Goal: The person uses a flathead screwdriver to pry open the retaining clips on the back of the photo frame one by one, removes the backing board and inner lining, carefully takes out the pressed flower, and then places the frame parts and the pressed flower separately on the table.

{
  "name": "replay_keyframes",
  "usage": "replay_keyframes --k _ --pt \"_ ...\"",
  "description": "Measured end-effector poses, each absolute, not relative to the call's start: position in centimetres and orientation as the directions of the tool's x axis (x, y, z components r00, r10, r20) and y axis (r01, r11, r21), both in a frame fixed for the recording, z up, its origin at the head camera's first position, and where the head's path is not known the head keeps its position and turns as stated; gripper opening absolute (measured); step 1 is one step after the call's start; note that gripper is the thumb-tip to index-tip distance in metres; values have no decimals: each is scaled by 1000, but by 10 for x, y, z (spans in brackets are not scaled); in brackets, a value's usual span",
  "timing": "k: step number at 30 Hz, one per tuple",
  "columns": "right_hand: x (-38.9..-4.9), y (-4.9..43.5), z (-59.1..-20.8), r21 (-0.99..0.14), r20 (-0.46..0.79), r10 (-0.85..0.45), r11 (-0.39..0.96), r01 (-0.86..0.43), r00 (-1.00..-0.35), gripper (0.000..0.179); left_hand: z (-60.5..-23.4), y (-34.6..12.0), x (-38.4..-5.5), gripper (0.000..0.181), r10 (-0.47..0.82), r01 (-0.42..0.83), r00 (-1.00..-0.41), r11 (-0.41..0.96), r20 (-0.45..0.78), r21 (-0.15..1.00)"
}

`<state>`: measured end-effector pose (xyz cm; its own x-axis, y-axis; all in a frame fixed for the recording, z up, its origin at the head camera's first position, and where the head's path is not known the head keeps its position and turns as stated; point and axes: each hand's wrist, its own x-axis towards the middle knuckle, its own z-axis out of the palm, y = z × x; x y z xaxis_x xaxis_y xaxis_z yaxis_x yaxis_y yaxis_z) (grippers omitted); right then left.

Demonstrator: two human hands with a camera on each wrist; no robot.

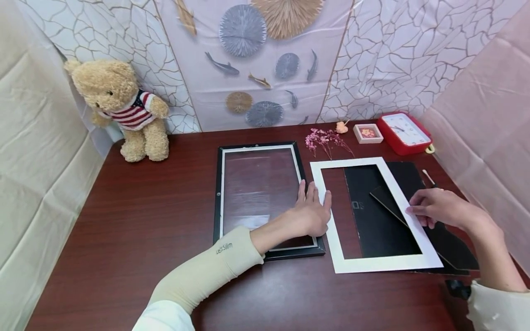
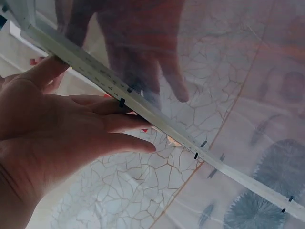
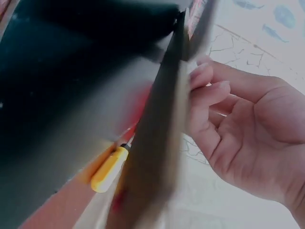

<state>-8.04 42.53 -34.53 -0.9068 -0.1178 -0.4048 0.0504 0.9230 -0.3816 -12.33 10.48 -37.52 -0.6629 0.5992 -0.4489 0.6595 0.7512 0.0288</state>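
Observation:
A white rectangular mat (image 1: 347,265) with a cut-out window lies at the right, partly over black backing boards (image 1: 403,177). My right hand (image 1: 440,209) pinches its right edge between thumb and curled fingers. Between the mat and a black picture frame (image 1: 258,146) is my left hand (image 1: 312,214), its fingers extended over the frame's right side and its edge touching the mat's left border. In the left wrist view, the straight fingers (image 2: 126,142) lie along the frame's pale inner edge (image 2: 157,123). A glossy clear sheet (image 1: 248,197) fills the frame and reflects light.
Behind the mat are pink dried flowers (image 1: 325,139), a small boxed ornament (image 1: 368,133) and a red clock (image 1: 405,132). A yellow-handled tool (image 3: 110,169) shows beside the boards. A teddy bear (image 1: 124,108) sits at the back left of the brown table (image 1: 136,220).

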Motion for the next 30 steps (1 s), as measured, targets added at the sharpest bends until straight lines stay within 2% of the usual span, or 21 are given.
replay_keyframes --k 5,7,11,14,17,21,24,26,30 --pt "-82 411 -339 -327 -349 -100 945 21 -932 27 -358 78 -127 81 636 650 -649 749 -417 131" --pt "-82 395 -332 -331 -306 -118 943 -10 -945 27 -341 55 -129 80 651 633 -664 751 -368 187" --pt "-86 351 -321 -402 -240 -224 909 -114 -944 23 -318 -2 -142 79 601 541 -748 798 -283 267" --pt "-91 317 -317 -446 -241 -336 872 -204 -911 21 -313 -47 -157 78 513 428 -814 847 -273 315" --pt "-95 286 -313 -444 -265 -423 851 -280 -867 30 -331 -90 -183 79 446 318 -848 860 -286 398" --pt "-99 251 -314 -406 -278 -472 847 -342 -837 55 -402 -146 -236 93 410 243 -870 839 -273 486" --pt "-103 231 -319 -387 -304 -469 856 -342 -829 72 -444 -174 -258 100 398 218 -873 836 -281 504" --pt "-110 223 -327 -380 -328 -460 864 -330 -825 77 -440 -179 -251 95 400 197 -864 827 -305 526" --pt "-134 224 -364 -332 -339 -443 882 -335 -830 75 -439 -181 -245 91 417 172 -844 805 -336 568"
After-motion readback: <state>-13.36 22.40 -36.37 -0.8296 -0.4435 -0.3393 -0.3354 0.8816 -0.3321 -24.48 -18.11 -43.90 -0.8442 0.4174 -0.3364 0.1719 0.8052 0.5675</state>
